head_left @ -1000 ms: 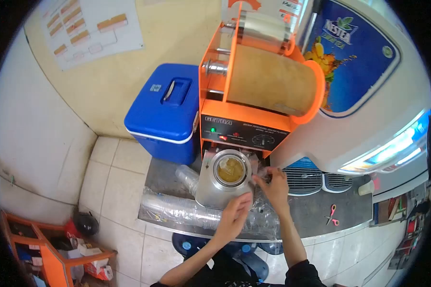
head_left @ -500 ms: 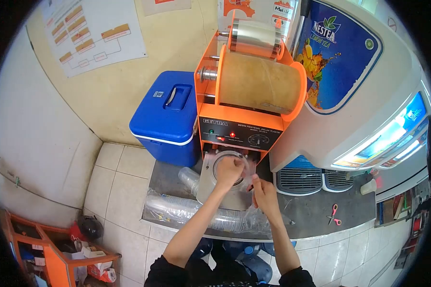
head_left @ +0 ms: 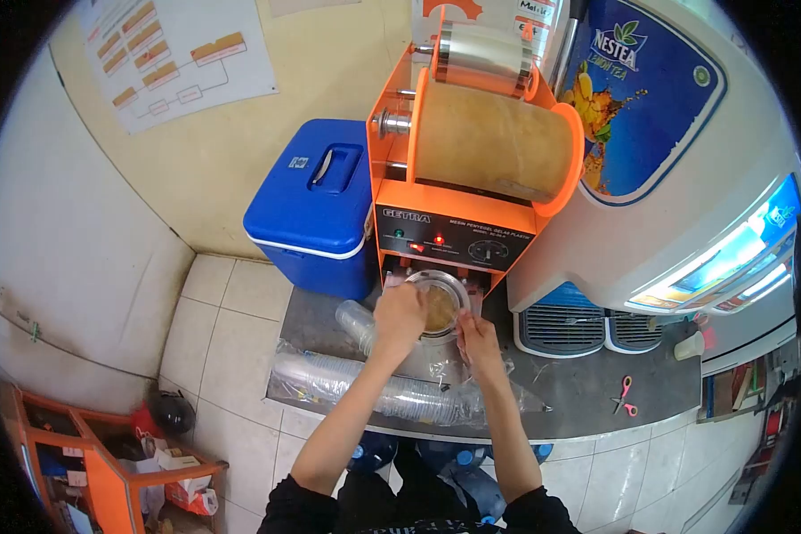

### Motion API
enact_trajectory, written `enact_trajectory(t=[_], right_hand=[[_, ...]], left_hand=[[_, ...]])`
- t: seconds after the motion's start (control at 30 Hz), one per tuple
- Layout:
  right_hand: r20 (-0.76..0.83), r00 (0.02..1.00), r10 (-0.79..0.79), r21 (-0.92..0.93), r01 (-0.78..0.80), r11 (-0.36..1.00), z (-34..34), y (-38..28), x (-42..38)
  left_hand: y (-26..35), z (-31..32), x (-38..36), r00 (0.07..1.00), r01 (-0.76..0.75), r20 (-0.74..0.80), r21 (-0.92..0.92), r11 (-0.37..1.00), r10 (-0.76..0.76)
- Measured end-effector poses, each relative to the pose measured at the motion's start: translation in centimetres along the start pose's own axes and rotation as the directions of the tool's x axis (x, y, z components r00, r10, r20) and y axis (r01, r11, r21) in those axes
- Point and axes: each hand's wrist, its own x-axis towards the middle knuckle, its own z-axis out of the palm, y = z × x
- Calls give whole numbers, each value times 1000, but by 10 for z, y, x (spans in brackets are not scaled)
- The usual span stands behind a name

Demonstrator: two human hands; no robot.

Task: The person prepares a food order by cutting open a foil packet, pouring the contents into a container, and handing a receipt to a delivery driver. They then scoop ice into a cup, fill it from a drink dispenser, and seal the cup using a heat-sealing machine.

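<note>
An orange cup sealing machine [head_left: 390,198] carries a wide brownish roll of film [head_left: 489,142] above its black control panel. At its base is a round metal cup ring [head_left: 460,287] with a brownish, shiny middle. My left hand [head_left: 400,311] is closed at the ring's left edge, its fingertips mostly hidden. My right hand [head_left: 478,338] is pinched at the ring's lower right edge. What either hand grips, film or rim, I cannot make out. A short stack of clear plastic cups [head_left: 354,320] lies left of my left hand. A long bagged stack of cups [head_left: 347,378] lies in front.
A blue cooler box [head_left: 307,200] stands left of the machine. At right is a large drink dispenser [head_left: 685,169] with a drip tray [head_left: 561,329]. Pink-handled scissors [head_left: 626,397] and a small pale cup [head_left: 688,345] lie on the dark table [head_left: 578,392].
My left hand has moved left from over the ring's middle to its left edge. My right hand stays near the right edge. Clear film seen between the hands is less visible now.
</note>
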Motion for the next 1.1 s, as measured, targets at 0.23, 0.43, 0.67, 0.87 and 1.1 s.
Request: enact_trajectory(t=[0.23, 0.43, 0.67, 0.87, 1.1], right_hand=[[20, 996, 86, -127, -83, 988, 8, 5, -45], [71, 979, 191, -202, -174, 964, 10, 26, -125], [-327, 942, 77, 64, -60, 996, -16, 32, -135], [189, 888, 418, 223, -454, 863, -16, 89, -110], [-37, 973, 229, 506, -180, 844, 10, 110, -86]], left_hand=[[-15, -40, -47, 957, 226, 257, -376, 898, -134], [-30, -57, -135, 927, 331, 330, -495, 804, -179], [-22, -71, -209, 841, 535, 445, -598, 596, -309], [-13, -88, -228, 789, 608, 524, -595, 526, -319], [-22, -78, -233, 766, 636, 565, -597, 490, -307]])
